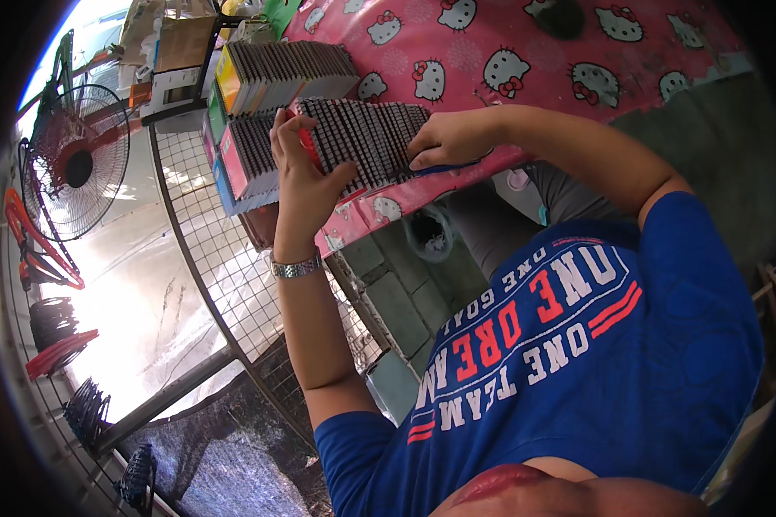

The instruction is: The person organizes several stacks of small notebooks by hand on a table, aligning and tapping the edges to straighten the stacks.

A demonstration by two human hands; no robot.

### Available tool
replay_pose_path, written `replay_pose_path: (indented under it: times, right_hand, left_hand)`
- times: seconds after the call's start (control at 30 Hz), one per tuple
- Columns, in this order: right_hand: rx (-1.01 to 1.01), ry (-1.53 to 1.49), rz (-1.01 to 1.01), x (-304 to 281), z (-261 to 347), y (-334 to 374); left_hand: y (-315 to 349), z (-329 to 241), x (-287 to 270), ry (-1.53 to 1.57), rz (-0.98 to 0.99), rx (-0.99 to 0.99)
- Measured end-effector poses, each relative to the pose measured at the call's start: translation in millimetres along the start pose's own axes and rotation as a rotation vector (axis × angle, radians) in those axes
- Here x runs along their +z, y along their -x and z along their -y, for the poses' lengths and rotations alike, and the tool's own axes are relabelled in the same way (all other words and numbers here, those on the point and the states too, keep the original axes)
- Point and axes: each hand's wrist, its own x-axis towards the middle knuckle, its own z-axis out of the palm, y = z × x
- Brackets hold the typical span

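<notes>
A row of spiral notebooks [362, 142], packed tightly with their dark wire bindings side by side, rests at the edge of the pink table. My left hand [306, 172], with a metal watch on the wrist, grips the row's left end. Its fingers reach over a red cover, and the thumb lies along the front. My right hand [444, 140] is at the row's right end with bent fingers closed on the last notebook. A dark blue edge [448, 169] shows beneath that hand; the fingertips are partly hidden.
More stacked spiral notebooks [289, 73] stand behind and at left [248, 159]. A pink patterned cloth [466, 65] covers the table. Wire mesh [194, 181] and a fan [79, 168] are at left. Below the table edge hangs a clear plastic bag [429, 234].
</notes>
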Motion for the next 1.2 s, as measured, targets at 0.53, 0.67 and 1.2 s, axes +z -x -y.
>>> replay_pose_path:
  times: [0.53, 0.67, 1.2]
  right_hand:
    - [-0.339, 0.406, -0.386, 16, -28, 6]
    - [-0.368, 0.404, -0.396, 15, -27, 3]
    - [0.095, -0.038, -0.004, 9, -31, -5]
  left_hand:
    - [-4, -1, -1, 0.049, 0.003, -0.017]
    - [-4, -1, 0, 0.052, 0.004, -0.015]
    - [-3, 0, 2, 0.062, 0.006, -0.014]
